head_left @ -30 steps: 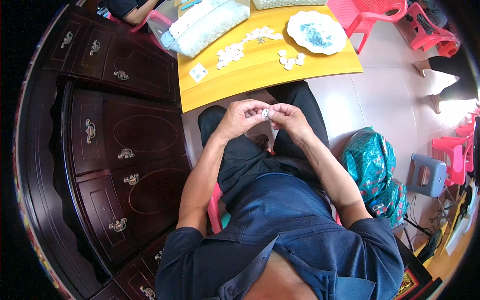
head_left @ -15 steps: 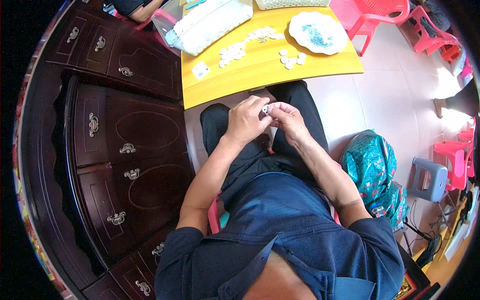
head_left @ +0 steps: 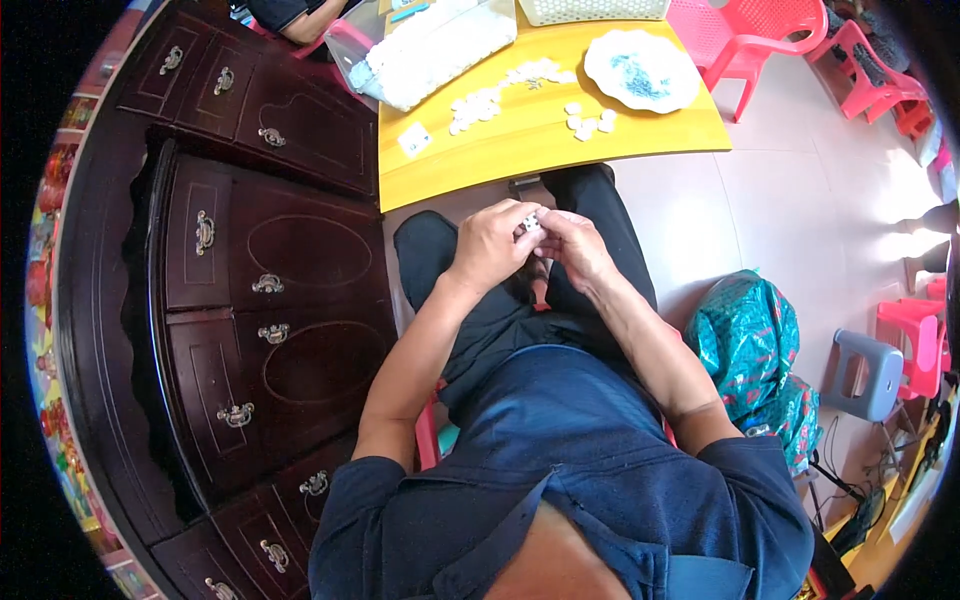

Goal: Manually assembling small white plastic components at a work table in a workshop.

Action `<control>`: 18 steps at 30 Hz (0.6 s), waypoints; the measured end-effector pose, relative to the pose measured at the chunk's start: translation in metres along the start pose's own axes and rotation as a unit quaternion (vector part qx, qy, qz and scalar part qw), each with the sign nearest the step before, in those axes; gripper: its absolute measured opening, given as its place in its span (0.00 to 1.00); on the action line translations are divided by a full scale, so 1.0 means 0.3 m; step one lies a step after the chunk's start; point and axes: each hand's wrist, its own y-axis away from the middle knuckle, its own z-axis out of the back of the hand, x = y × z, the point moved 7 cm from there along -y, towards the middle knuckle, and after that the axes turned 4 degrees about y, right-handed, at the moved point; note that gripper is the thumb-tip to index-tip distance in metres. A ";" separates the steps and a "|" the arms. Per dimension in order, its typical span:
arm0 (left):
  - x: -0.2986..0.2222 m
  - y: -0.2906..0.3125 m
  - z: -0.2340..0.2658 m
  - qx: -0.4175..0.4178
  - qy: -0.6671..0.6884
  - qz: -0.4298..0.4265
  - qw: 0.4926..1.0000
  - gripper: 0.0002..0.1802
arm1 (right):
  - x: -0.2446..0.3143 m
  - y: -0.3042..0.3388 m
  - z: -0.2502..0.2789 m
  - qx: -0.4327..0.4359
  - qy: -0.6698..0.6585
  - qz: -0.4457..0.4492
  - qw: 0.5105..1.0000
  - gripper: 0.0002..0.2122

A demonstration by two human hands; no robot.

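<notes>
Above my lap, just short of the table's near edge, both hands meet around a small white piece with dark spots [head_left: 531,223]. My left hand [head_left: 488,246] pinches it from the left with thumb and fingers. From the other side, the closed fingers of my right hand [head_left: 577,247] press against it. Fingers cover much of the piece, so its full shape is hidden. On the yellow table [head_left: 540,140] lie several small white round pieces [head_left: 474,108], with a smaller group of white pieces [head_left: 583,127] farther right. A scalloped white plate [head_left: 603,83] holds tiny bluish bits.
A clear bin of white parts [head_left: 440,60] and a white basket [head_left: 595,12] stand at the table's back. Dark wooden drawers [head_left: 290,250] line my left. To the right are a green wrapped bag [head_left: 745,335], a grey stool [head_left: 865,375] and a pink chair [head_left: 745,45].
The white piece has turned between my fingers and now shows several dark spots. My right fingers have closed in more around it. The whole view has shifted slightly.
</notes>
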 end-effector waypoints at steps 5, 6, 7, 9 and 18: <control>-0.002 -0.013 0.010 -0.003 0.017 -0.006 1.000 0.16 | 0.011 -0.007 -0.003 0.000 0.017 0.026 1.000 0.10; 0.002 -0.014 0.008 0.004 0.029 -0.004 1.000 0.16 | 0.011 -0.005 -0.004 -0.004 0.012 0.023 1.000 0.10; 0.004 -0.013 0.011 0.003 0.028 -0.004 1.000 0.16 | 0.011 -0.003 -0.005 -0.008 0.007 0.021 1.000 0.10; 0.008 -0.013 0.004 0.021 0.028 0.001 0.999 0.16 | 0.007 0.000 -0.004 -0.012 0.005 0.019 1.000 0.10; 0.005 -0.023 0.004 0.017 0.040 -0.005 0.999 0.15 | 0.019 0.000 -0.004 -0.025 -0.001 0.021 0.999 0.09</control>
